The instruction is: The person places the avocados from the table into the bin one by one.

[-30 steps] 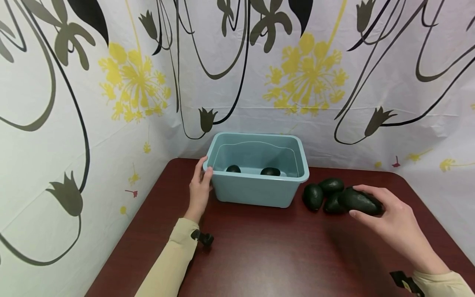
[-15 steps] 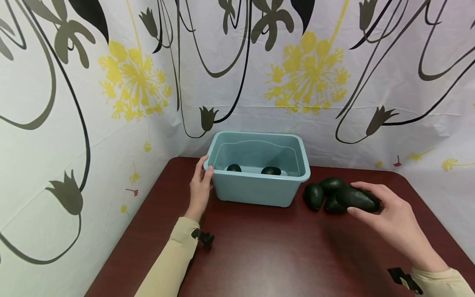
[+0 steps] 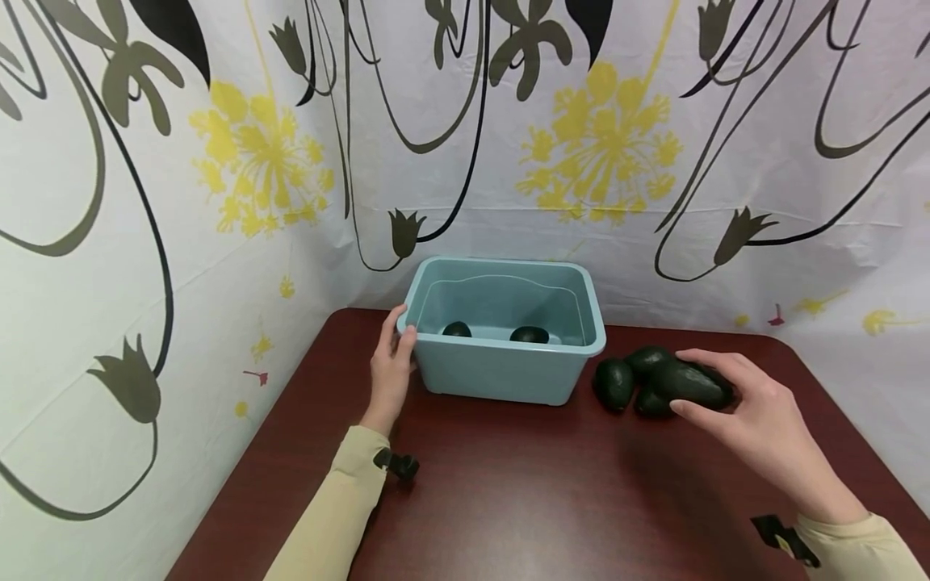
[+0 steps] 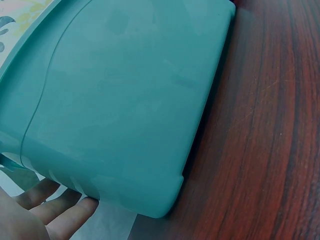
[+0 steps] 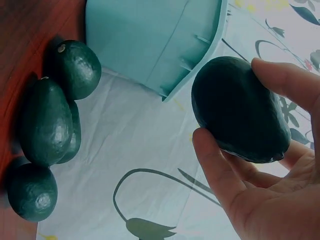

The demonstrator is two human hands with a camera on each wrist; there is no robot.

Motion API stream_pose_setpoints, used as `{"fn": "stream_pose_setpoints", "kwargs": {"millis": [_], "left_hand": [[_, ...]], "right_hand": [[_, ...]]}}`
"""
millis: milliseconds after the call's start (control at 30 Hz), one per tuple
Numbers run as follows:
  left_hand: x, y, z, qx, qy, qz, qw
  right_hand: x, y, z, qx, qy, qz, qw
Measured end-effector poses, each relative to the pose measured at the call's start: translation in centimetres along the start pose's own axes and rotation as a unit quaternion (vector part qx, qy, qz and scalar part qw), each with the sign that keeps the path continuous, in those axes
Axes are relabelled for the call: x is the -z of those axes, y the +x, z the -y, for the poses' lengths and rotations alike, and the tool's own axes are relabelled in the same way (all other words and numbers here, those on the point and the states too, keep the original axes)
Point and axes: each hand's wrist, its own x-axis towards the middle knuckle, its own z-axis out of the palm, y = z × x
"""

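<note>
A light blue plastic bin [image 3: 501,371] stands at the back of the table with two avocados [image 3: 529,335] visible inside. My left hand [image 3: 391,371] holds its front left corner, thumb at the front and fingers against the side wall. In the left wrist view, those fingertips [image 4: 90,202] touch the bin's outside. My right hand [image 3: 763,420] grips an avocado [image 5: 240,110] between thumb and fingers, raised above the table. Several more avocados [image 3: 613,384] lie in a cluster right of the bin, partly hidden by the held one in the head view.
The dark red-brown wooden table [image 3: 508,484] has rounded back corners. A white cloth [image 3: 465,177] with grey and yellow flower prints hangs behind and along the left side. Black straps with small devices [image 3: 398,465] sit on both wrists.
My right hand has shifted slightly left with the avocado, towards the bin. The left hand keeps its place on the bin's corner.
</note>
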Motion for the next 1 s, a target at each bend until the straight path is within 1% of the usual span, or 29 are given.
{"fn": "stream_pose_setpoints", "kwargs": {"millis": [233,567,1000], "left_hand": [[0.1,0.3,0.2,-0.004,0.001,-0.002,1.0],[0.1,0.1,0.5,-0.007,0.01,-0.007,0.9999],[0.2,0.2,0.6,-0.009,0.012,-0.008,0.9999]], "right_hand": [[0.0,0.6,0.6,0.003,0.002,0.004,1.0],[-0.1,1.3,1.5,0.01,-0.001,0.012,1.0],[-0.1,2.3,3.1,0.039,0.007,0.007,0.999]]}}
